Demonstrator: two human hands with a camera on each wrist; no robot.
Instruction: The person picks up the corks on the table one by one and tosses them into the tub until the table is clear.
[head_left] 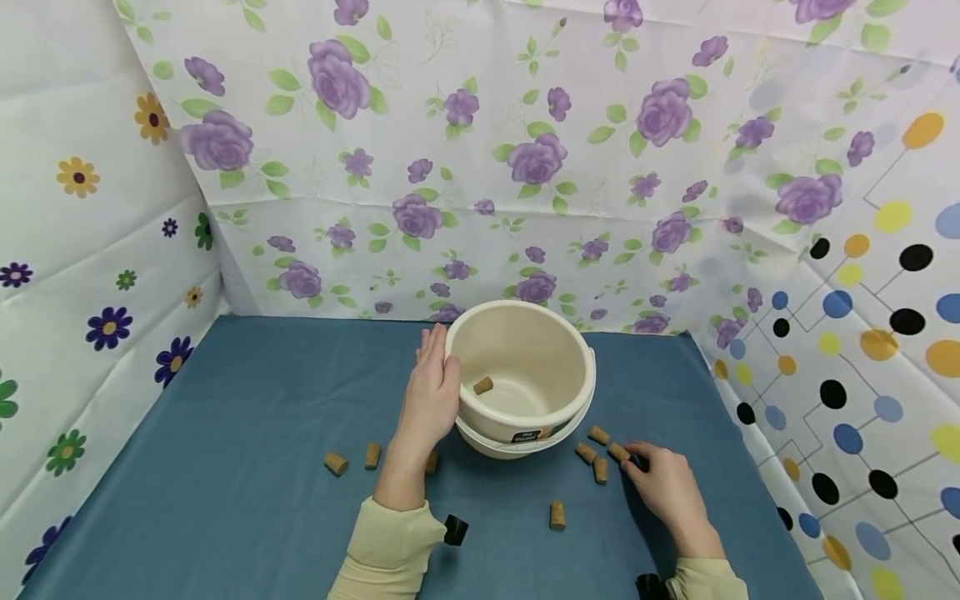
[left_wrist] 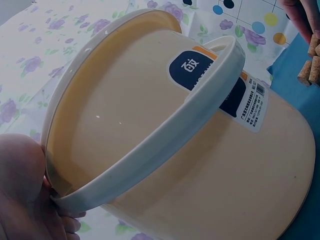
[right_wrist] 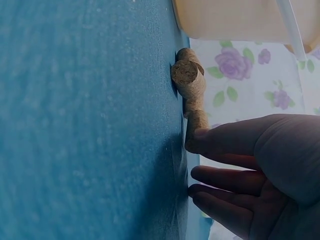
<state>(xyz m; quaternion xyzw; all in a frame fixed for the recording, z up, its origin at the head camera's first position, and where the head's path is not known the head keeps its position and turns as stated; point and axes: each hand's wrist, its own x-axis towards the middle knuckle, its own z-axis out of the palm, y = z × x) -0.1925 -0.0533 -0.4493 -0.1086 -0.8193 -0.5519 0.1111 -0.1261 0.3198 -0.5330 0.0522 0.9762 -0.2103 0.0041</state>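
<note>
Visibly, left hand [head_left: 429, 393] rests straight-fingered against the bucket [head_left: 525, 358]; right hand [head_left: 667, 485] pinches 1 cork [head_left: 617, 452], 3 loose corks [head_left: 600, 472] just beside.

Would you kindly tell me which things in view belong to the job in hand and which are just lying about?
Seem to belong:
bucket, touched by the left hand
cork pinched by the right hand
cork inside the bucket
probably, loose corks on the blue cloth

Just surroundings, it seems:
blue cloth
purple-flowered backdrop
dotted side cloth
daisy side cloth
</note>
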